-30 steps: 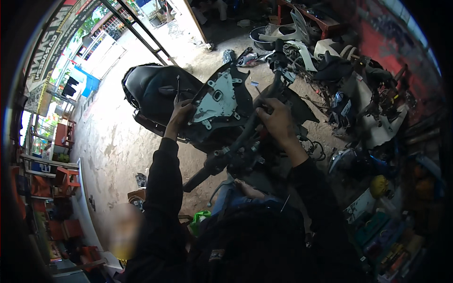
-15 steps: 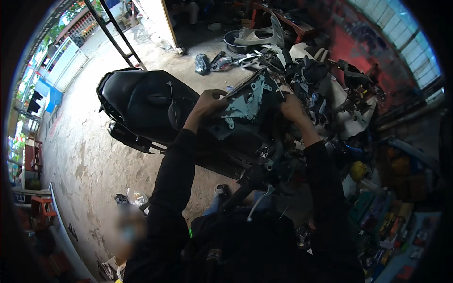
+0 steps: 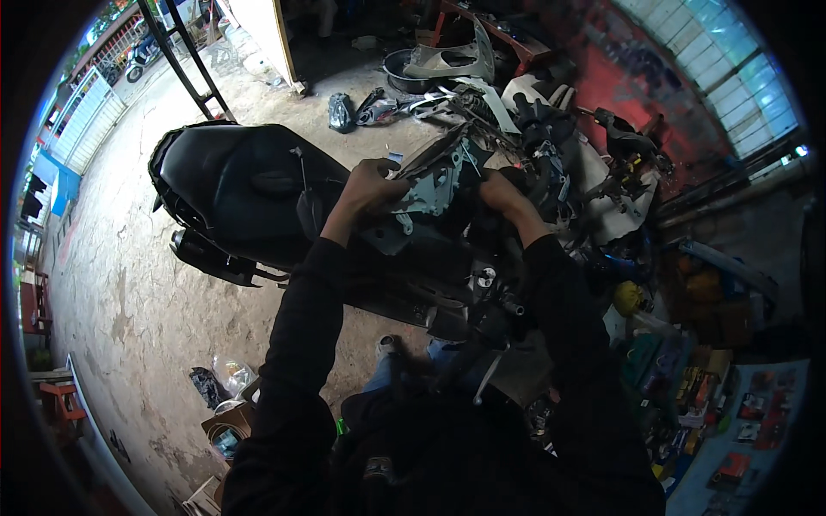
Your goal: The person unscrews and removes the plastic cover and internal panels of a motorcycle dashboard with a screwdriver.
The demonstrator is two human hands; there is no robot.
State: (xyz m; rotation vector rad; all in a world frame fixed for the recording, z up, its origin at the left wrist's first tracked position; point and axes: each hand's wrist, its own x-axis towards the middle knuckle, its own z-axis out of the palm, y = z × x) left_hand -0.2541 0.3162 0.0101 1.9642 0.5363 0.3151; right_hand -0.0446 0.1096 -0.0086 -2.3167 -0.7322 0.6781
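My left hand (image 3: pixel 368 189) is closed on the left edge of a pale grey-green plastic panel (image 3: pixel 437 191) with mounting tabs and a dark face. The panel is held tilted above the front of a partly stripped black scooter. At the panel's right side, my right hand (image 3: pixel 506 193) has its fingers curled in. A thin light rod (image 3: pixel 471 157) rises by its fingertips; whether the hand grips it is unclear. Below my hands is the handlebar with a silver brake lever (image 3: pixel 489 377). Left of them, a loose mirror (image 3: pixel 311 213) lies against the black seat (image 3: pixel 228 172).
Removed body panels (image 3: pixel 456 62) and a black basin (image 3: pixel 403 76) lie at the back, near a red bench (image 3: pixel 508 39). More scooter parts are heaped against the red wall on the right. Boxes of tools (image 3: pixel 688 387) stand at lower right. A cardboard box (image 3: pixel 225 423) sits at lower left.
The view has turned slightly, so the scooter appears further left. My left hand and right hand are a little closer together, with the panel between them. A blurred shape at lower left is gone.
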